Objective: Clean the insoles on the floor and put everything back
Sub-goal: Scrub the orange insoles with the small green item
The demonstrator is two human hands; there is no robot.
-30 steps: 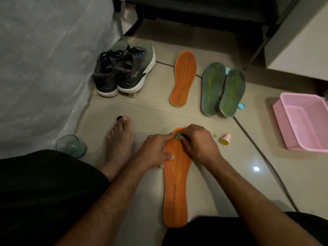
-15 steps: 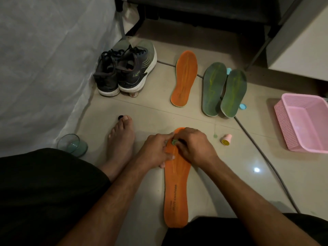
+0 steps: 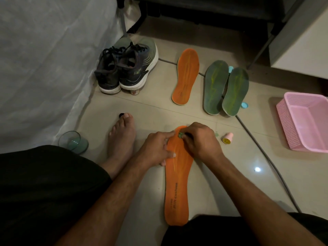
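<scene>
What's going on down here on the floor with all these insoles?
A person sits on the floor cleaning an orange insole. The left hand presses its toe end flat while the right hand rubs a small green thing on it. A second orange insole, two green insoles, the shoes and a pink basket lie untouched nearby.

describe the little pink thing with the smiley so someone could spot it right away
Start at the pink basket on the right of the tiled floor, then look left, just past the grey cable. The small pink cap lies there on its side, right of the right hand. Only it shows a yellow smiley face.
</scene>
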